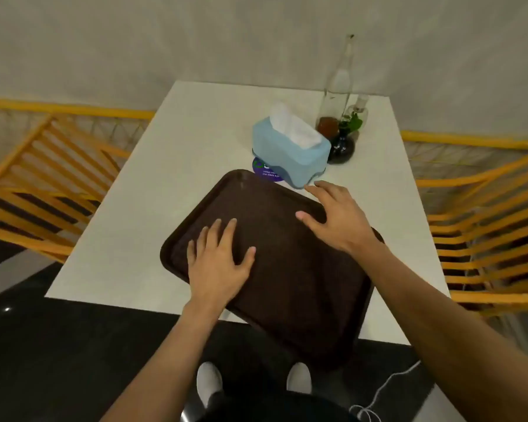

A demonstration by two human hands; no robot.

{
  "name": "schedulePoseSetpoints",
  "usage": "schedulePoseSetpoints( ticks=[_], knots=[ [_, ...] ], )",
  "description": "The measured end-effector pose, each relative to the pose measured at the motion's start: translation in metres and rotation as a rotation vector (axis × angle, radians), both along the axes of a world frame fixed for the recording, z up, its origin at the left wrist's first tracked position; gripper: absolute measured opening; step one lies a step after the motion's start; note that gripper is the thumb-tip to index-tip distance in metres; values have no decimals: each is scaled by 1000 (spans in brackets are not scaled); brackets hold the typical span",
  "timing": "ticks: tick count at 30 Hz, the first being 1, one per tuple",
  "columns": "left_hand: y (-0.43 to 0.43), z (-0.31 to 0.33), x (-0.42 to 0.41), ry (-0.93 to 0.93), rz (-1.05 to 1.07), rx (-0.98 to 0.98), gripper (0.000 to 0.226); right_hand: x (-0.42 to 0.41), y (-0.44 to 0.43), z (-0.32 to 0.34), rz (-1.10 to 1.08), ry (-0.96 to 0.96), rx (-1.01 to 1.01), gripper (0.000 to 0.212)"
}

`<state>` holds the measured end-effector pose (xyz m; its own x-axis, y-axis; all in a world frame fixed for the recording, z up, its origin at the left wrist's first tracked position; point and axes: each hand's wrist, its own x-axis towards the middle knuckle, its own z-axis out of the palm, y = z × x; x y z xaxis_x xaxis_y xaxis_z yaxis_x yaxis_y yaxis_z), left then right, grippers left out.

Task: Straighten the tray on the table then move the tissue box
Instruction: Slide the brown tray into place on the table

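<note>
A dark brown tray (pixel 296 287) lies skewed on the white table (pixel 153 208), its near corner hanging over the front edge. My left hand (pixel 218 263) rests flat on the tray's left part, fingers spread. My right hand (pixel 337 220) lies open over the tray's far right rim, fingertips close to the tissue box. The light blue tissue box (pixel 290 150), with a white tissue sticking out of the top, stands just beyond the tray's far corner, on a purple round sticker (pixel 264 172).
A tall clear glass bottle (pixel 337 89), a small dark vase with a green sprig (pixel 343 144) and a small glass jar (pixel 358 109) stand behind the tissue box. Yellow slatted chairs (pixel 43 184) flank the table on both sides. A white cord (pixel 387 388) lies on the dark floor.
</note>
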<state>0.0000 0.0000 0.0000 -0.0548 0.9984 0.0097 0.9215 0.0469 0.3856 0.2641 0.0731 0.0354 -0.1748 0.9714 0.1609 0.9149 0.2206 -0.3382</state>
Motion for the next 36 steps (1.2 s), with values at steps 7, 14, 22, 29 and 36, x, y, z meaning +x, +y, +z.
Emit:
schedulePoseSetpoints(
  ticks=[7, 14, 22, 29, 36],
  knots=[
    [-22, -31, 11, 121, 9, -165, 87, 8, 14, -36, -52, -201, -195, 57],
    [-23, -37, 9, 175, -7, -204, 87, 6, 28, -46, -80, -213, -156, 41],
    [-17, -36, -32, 200, -17, -219, 87, -24, 38, -44, -34, -139, -160, 38],
    [20, -30, -99, 240, -122, -162, 85, -72, 44, -43, -105, -124, -192, 38],
    [22, -29, -137, 99, 86, -60, 77, -115, 42, -46, -236, -120, -246, 33]
  ],
)
